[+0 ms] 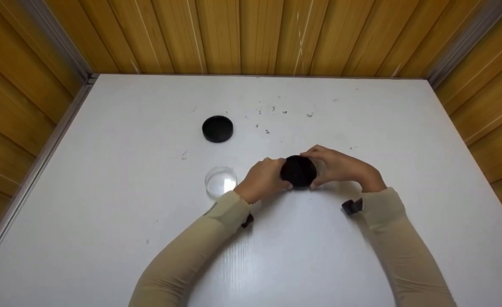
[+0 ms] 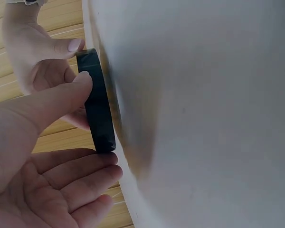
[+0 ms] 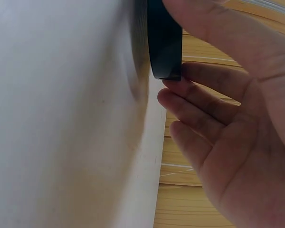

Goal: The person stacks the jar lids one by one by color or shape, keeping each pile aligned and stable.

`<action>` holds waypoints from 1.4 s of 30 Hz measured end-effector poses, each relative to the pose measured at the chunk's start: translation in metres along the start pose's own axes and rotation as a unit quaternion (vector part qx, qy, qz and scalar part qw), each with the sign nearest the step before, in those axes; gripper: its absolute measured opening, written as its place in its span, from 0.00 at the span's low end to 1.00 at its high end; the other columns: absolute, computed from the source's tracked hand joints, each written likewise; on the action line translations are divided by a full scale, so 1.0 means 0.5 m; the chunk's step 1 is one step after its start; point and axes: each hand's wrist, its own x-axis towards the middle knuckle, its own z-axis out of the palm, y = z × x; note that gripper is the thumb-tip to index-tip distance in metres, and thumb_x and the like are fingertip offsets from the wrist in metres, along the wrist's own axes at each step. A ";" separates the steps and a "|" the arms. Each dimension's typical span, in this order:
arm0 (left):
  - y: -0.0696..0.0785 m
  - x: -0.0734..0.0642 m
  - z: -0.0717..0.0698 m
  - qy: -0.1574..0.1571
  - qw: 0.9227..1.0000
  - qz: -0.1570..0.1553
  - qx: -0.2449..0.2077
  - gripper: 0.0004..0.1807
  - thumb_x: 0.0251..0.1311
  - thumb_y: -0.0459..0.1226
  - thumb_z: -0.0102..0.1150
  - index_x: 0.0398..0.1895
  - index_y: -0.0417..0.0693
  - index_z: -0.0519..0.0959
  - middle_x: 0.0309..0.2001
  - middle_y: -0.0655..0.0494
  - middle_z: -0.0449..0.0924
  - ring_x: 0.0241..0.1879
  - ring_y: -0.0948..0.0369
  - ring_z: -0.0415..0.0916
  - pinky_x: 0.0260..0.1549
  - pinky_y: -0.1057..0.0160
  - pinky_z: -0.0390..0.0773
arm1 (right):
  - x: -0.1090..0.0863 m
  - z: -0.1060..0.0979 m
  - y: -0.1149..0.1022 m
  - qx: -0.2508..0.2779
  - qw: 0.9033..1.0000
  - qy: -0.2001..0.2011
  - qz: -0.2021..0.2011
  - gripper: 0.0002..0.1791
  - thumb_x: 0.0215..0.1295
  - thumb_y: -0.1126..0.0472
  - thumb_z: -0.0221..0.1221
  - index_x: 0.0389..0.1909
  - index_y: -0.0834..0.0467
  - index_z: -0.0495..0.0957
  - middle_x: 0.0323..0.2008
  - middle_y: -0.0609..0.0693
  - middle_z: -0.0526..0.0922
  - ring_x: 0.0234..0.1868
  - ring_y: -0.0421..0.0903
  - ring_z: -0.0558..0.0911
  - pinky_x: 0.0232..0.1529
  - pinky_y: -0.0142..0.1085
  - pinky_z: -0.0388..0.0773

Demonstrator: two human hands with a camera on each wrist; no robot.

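A round black lid (image 1: 298, 171) is held between both hands, right of the middle of the table. My left hand (image 1: 264, 178) grips its left edge; in the left wrist view the thumb lies on the rim and the fingertips meet the opposite side. From the right, my right hand (image 1: 340, 167) pinches the lid between thumb and fingers. The lid's dark side wall (image 2: 99, 104) stands close over the white surface. Beside it in the right wrist view shows a pale, ribbed curved edge (image 3: 140, 42), partly hidden by the lid.
A clear round dish (image 1: 212, 187) sits just left of the left wrist, partly behind the sleeve. Farther back lies a second black lid (image 1: 217, 129). Small dark marks dot the white table (image 1: 106, 170). Wood-patterned panels (image 1: 259, 38) wall the back and sides.
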 end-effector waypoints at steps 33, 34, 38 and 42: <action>0.006 -0.013 -0.036 -0.060 0.998 0.017 -0.003 0.39 0.58 0.50 0.65 0.67 0.40 0.63 0.61 0.47 0.75 0.59 0.55 0.73 0.60 0.57 0.72 | 0.006 -0.015 -0.013 0.012 1.000 0.003 0.029 0.48 0.53 0.45 0.69 0.72 0.55 0.58 0.71 0.53 0.63 0.73 0.55 0.59 0.70 0.54 0.57; 0.006 -0.015 -0.042 -0.057 0.998 0.021 0.006 0.41 0.58 0.51 0.64 0.69 0.40 0.62 0.62 0.46 0.74 0.61 0.54 0.72 0.62 0.56 0.70 | 0.008 -0.017 -0.014 0.015 0.999 0.006 0.028 0.48 0.54 0.44 0.69 0.72 0.55 0.59 0.71 0.53 0.63 0.73 0.55 0.59 0.70 0.55 0.56; 0.000 -0.022 -0.074 -0.043 0.998 0.027 0.024 0.44 0.59 0.52 0.63 0.72 0.40 0.58 0.68 0.44 0.66 0.68 0.49 0.64 0.69 0.51 0.60 | 0.018 -0.026 -0.019 0.019 0.999 0.023 0.015 0.45 0.55 0.44 0.67 0.71 0.55 0.61 0.70 0.53 0.65 0.72 0.54 0.61 0.70 0.54 0.57; -0.022 -0.030 -0.111 -0.019 0.999 0.034 0.023 0.46 0.59 0.53 0.63 0.73 0.41 0.56 0.72 0.44 0.58 0.72 0.46 0.56 0.72 0.48 0.52 | 0.030 -0.035 -0.030 0.009 0.999 0.046 0.005 0.43 0.57 0.45 0.67 0.70 0.58 0.62 0.69 0.54 0.66 0.72 0.54 0.61 0.70 0.54 0.57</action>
